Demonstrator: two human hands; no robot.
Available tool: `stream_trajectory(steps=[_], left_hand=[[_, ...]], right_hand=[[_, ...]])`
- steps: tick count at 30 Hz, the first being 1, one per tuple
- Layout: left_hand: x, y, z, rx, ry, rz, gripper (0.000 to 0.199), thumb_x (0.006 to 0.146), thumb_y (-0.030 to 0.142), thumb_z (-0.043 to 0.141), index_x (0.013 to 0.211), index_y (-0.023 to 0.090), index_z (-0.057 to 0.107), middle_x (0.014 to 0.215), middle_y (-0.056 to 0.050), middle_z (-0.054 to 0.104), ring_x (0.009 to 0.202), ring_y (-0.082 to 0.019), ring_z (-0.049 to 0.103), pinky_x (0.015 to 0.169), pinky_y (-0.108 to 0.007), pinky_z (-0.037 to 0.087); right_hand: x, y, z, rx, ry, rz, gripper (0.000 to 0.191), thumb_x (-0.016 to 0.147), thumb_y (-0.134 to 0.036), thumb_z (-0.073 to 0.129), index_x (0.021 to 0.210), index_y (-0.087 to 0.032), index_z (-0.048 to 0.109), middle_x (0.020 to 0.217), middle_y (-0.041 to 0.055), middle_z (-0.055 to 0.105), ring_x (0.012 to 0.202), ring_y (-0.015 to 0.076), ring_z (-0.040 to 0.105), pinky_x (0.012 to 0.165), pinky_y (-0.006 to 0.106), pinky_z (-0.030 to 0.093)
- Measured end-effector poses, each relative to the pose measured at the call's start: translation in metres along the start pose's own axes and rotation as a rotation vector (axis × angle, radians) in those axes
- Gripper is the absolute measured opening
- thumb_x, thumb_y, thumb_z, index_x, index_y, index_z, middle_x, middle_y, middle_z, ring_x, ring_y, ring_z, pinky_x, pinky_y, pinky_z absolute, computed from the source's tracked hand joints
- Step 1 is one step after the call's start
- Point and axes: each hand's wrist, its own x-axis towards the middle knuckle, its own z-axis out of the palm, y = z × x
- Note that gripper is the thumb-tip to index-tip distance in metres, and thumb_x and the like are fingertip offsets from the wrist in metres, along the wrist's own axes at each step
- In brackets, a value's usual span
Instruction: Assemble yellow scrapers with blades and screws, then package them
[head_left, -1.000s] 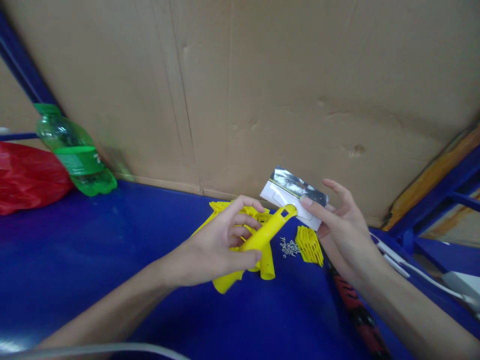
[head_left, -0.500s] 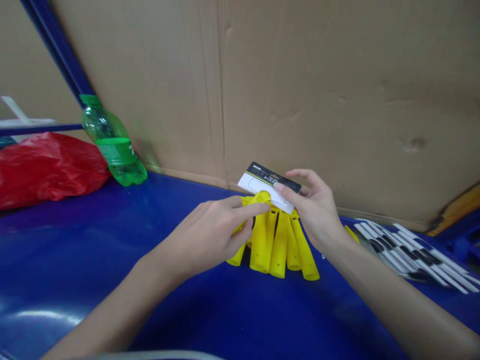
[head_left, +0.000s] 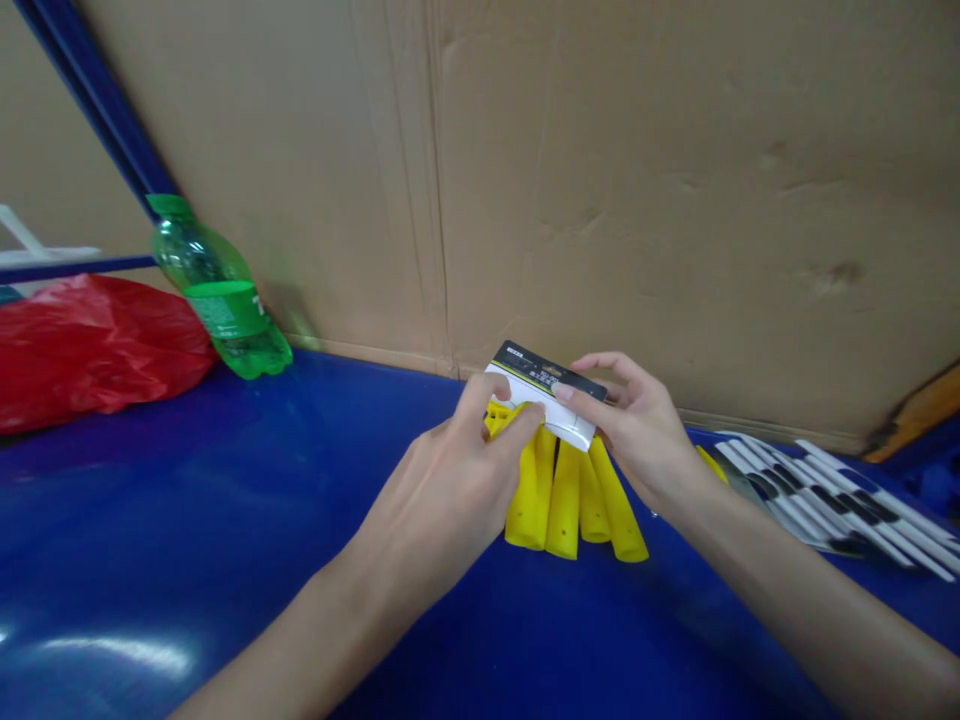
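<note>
A black and white card package (head_left: 574,425) is held tilted above several yellow tubes (head_left: 564,505) lying on the blue table. My right hand (head_left: 637,420) pinches its right end between thumb and fingers. My left hand (head_left: 469,465) is at the package's left side, with the thumb across its white lower part and the bent index finger at its left edge. The left hand's other fingers are hidden behind it. It covers the left part of the yellow tubes.
A green plastic bottle (head_left: 221,290) leans at the back left beside a red plastic bag (head_left: 105,345). Several white and black flat pieces (head_left: 832,500) lie at the right. A cardboard wall (head_left: 660,200) stands behind the blue table (head_left: 247,500).
My left hand has turned and moved from the yellow tube onto the left part of the card package. The yellow tube end that stood up in front of the package is no longer visible.
</note>
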Motion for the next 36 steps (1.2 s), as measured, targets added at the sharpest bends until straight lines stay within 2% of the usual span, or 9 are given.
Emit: stream_trajectory(steps=[2,5,10,13,16,20,28,33,36], left_hand=[[-0.001,0.003,0.002,0.151,-0.021,0.074,0.042,0.1,0.013,0.048,0.139,0.019,0.061,0.158,-0.018,0.048,0.095,-0.031,0.075,0.078,-0.051,0.066],[-0.001,0.004,0.004,0.238,-0.055,0.132,0.045,0.101,0.009,0.043,0.143,0.014,0.058,0.156,-0.017,0.054,0.111,-0.033,0.073,0.093,-0.051,0.064],[0.0,-0.005,0.0,0.309,-0.064,0.078,0.057,0.099,0.004,0.043,0.15,0.026,0.056,0.158,-0.018,0.052,0.11,-0.037,0.076,0.085,-0.054,0.066],[0.007,-0.015,-0.007,0.325,-0.051,0.038,0.054,0.099,0.004,0.044,0.147,0.023,0.06,0.154,-0.02,0.056,0.117,-0.038,0.073,0.091,-0.055,0.063],[0.019,-0.03,-0.013,0.316,-0.049,-0.005,0.053,0.099,0.004,0.045,0.146,0.022,0.061,0.154,-0.018,0.056,0.129,-0.036,0.066,0.103,-0.055,0.058],[0.026,-0.051,-0.014,0.314,-0.096,-0.1,0.056,0.097,0.002,0.046,0.148,0.021,0.059,0.155,-0.016,0.054,0.133,-0.033,0.063,0.108,-0.052,0.055],[0.007,-0.068,0.003,0.36,-0.215,-0.264,0.058,0.094,0.0,0.045,0.147,0.018,0.059,0.153,-0.019,0.054,0.116,-0.033,0.073,0.095,-0.046,0.062],[0.004,-0.083,0.01,0.421,-0.288,-0.311,0.063,0.088,-0.006,0.046,0.144,0.018,0.063,0.15,-0.022,0.056,0.115,-0.034,0.071,0.095,-0.047,0.06],[0.001,-0.089,0.011,0.455,-0.32,-0.322,0.068,0.084,-0.006,0.05,0.144,0.023,0.063,0.145,-0.019,0.061,0.117,-0.036,0.068,0.091,-0.048,0.061]], right_hand=[[-0.001,0.001,-0.005,-0.026,-0.023,0.006,0.043,0.065,-0.036,0.093,0.097,-0.026,0.066,0.078,-0.0021,0.077,0.065,0.0178,0.07,0.061,0.03,0.054],[0.0,0.003,-0.007,-0.067,-0.046,0.025,0.045,0.066,-0.037,0.092,0.1,-0.025,0.065,0.08,-0.0005,0.078,0.069,0.0188,0.071,0.065,0.032,0.056],[-0.002,0.003,-0.005,-0.182,0.074,-0.057,0.044,0.068,-0.036,0.09,0.104,-0.026,0.065,0.094,0.0017,0.076,0.092,0.0227,0.074,0.082,0.039,0.059],[-0.007,0.0,-0.005,-0.249,0.112,-0.103,0.036,0.075,-0.033,0.083,0.104,-0.025,0.064,0.102,0.0046,0.076,0.097,0.0234,0.073,0.086,0.041,0.059],[-0.013,-0.004,-0.007,-0.283,0.1,-0.111,0.023,0.08,-0.028,0.078,0.099,-0.024,0.065,0.097,0.0042,0.075,0.095,0.0231,0.073,0.083,0.04,0.059],[-0.021,-0.009,-0.007,-0.317,0.041,-0.107,0.013,0.08,-0.028,0.077,0.088,-0.024,0.068,0.088,0.0029,0.075,0.089,0.0224,0.073,0.079,0.038,0.059],[-0.027,-0.006,0.006,-0.366,-0.053,-0.099,0.013,0.081,-0.034,0.079,0.086,-0.024,0.073,0.087,0.0037,0.076,0.084,0.0226,0.072,0.081,0.039,0.06],[-0.024,-0.009,0.011,-0.342,-0.057,-0.088,0.017,0.08,-0.038,0.081,0.086,-0.024,0.073,0.087,0.0038,0.077,0.078,0.0212,0.073,0.078,0.038,0.061],[-0.022,-0.014,0.011,-0.319,-0.054,-0.084,0.02,0.08,-0.041,0.082,0.086,-0.025,0.073,0.082,0.003,0.076,0.073,0.0203,0.072,0.075,0.037,0.061]])
